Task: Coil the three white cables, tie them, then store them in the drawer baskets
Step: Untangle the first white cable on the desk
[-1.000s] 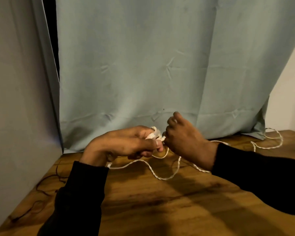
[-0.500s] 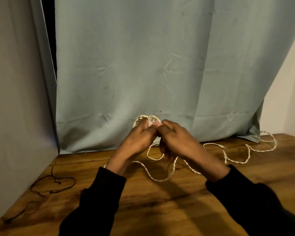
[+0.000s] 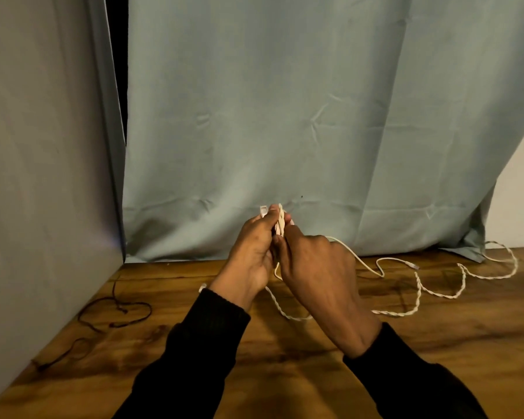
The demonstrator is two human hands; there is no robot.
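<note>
Hands raised together, pinching white cable.

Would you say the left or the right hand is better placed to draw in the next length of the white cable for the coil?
Probably the right hand: the loose white cable trails off on its side across the table, while the left hand pinches the gathered loops.

Above a wooden table, a person's left hand and right hand pinch loops of a white cable between them. The cable's twisted tail snakes across the table to the right of the hands. A thin dark cord lies on the table to their left, before a pale blue curtain.
</note>
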